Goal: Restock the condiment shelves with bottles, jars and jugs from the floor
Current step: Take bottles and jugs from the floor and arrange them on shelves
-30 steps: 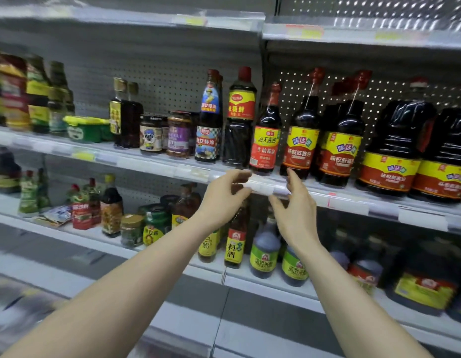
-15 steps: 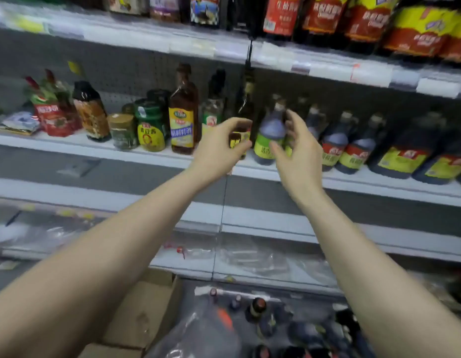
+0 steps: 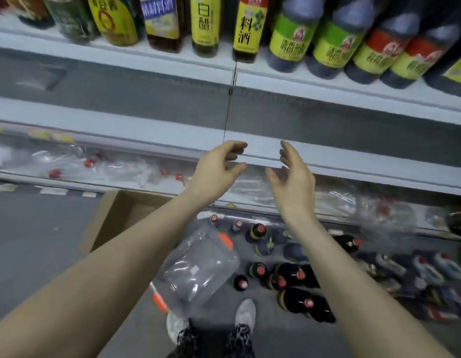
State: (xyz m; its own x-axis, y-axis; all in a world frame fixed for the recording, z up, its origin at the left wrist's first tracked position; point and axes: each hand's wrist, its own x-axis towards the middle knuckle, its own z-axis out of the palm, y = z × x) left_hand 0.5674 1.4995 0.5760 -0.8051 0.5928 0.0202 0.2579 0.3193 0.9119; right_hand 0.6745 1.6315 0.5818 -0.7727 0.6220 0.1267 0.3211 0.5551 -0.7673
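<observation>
Two bare hands hang empty before the white metal shelf edge. The left hand has its fingers loosely curled round nothing, the right hand is spread with the thumb held apart, and a clear gap lies between them. The task's things sit well below. A cluster of dark bottles with red caps stands on the grey floor under the right forearm. A clear plastic jug with orange fittings lies on its side between the two forearms, near a brown cardboard box. Neither hand touches any of them.

Half a second ago both hands were up at the row of bottles on the stocked white shelf; a second ago they pinched the price strip of the shelf above that. The view has since tipped down, so the floor stock now shows in full.

At the top, a slim bottle with a yellow label reads 白醋 and its yellow-labelled neighbour reads 料酒. The green label on the dark round bottle seems to begin 清香, though blur leaves that unsure
</observation>
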